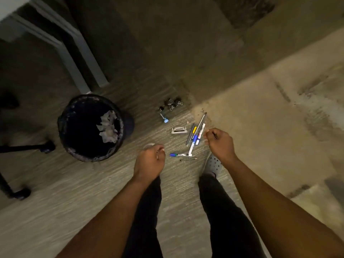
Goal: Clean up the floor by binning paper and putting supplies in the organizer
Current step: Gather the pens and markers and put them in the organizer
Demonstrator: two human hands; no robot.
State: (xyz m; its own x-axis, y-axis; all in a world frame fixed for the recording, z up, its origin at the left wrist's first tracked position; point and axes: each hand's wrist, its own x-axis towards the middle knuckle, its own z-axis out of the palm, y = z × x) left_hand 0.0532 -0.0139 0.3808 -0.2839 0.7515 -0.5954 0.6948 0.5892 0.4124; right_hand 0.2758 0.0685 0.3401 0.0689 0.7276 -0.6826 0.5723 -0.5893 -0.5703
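Both hands hang loosely curled above the carpet; the left hand [149, 160] holds nothing, the right hand [219, 143] pinches something thin and dark. Pens and markers [195, 135] lie between them, crumpled paper [108, 127] fills the bin [91, 127] at left.

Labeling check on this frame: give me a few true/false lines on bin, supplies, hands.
1. The bin holds crumpled paper. True.
2. The binder clips lie inside the bin. False: they lie on the carpet, right of it.
3. The pens lie on the floor between the two hands. True.
4. The left hand grips the stapler. False: the stapler lies on the floor, untouched.
5. The right hand has curled fingers and hangs above the floor. True.
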